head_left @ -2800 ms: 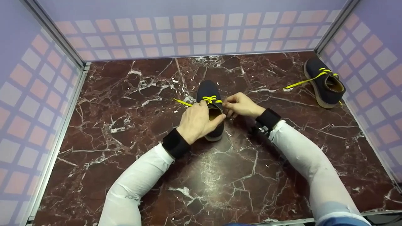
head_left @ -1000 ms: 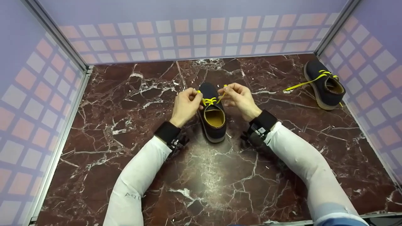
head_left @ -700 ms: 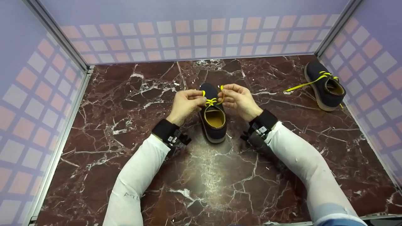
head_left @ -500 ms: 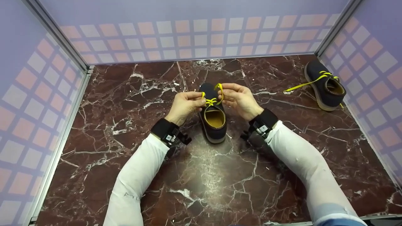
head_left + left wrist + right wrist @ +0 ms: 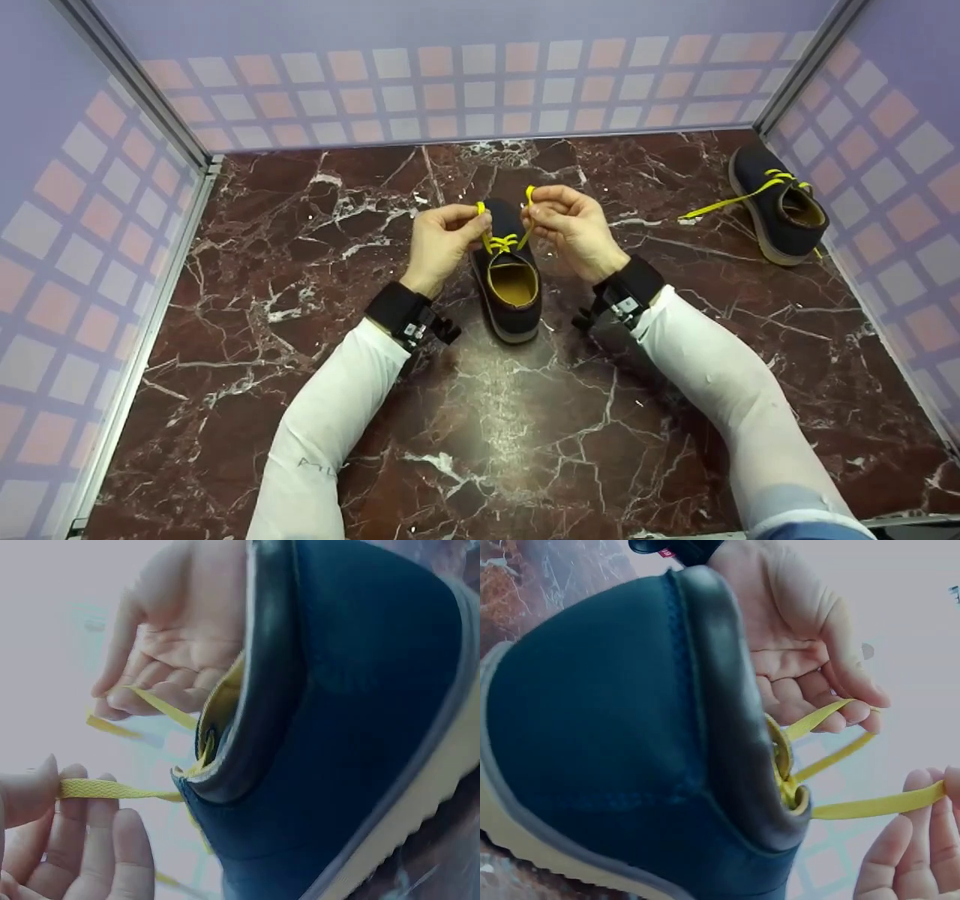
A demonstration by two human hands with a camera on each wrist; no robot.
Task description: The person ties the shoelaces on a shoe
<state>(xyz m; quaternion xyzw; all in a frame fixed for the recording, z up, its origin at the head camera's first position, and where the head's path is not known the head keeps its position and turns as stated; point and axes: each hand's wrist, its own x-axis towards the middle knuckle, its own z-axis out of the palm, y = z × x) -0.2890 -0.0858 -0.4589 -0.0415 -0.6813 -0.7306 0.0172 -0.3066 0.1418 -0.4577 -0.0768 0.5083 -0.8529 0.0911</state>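
Note:
A dark navy shoe [image 5: 510, 300] with a tan inside stands on the table, toe pointing away from me. My left hand [image 5: 439, 244] pinches one end of its yellow shoelace [image 5: 124, 790] between thumb and forefinger, left of the laces. On the other side, my right hand [image 5: 581, 229] pinches the other lace end, which loops up over the fingertips. Both ends rise from the crossed lacing [image 5: 501, 242] over the tongue. In the right wrist view, the shoe's heel [image 5: 607, 712] fills the left side and the right-hand lace [image 5: 885, 804] runs taut to the fingers.
A matching shoe [image 5: 780, 206] stands at the far right of the dark red marbled table [image 5: 300, 360], its yellow lace [image 5: 724, 205] stretched out to the left. Tiled panels [image 5: 480, 90] wall in the back and both sides.
Earlier the left hand lay over the shoe opening and a lace end trailed left on the table. Now each hand pinches a lace end, and both hands have lifted slightly toward the toe.

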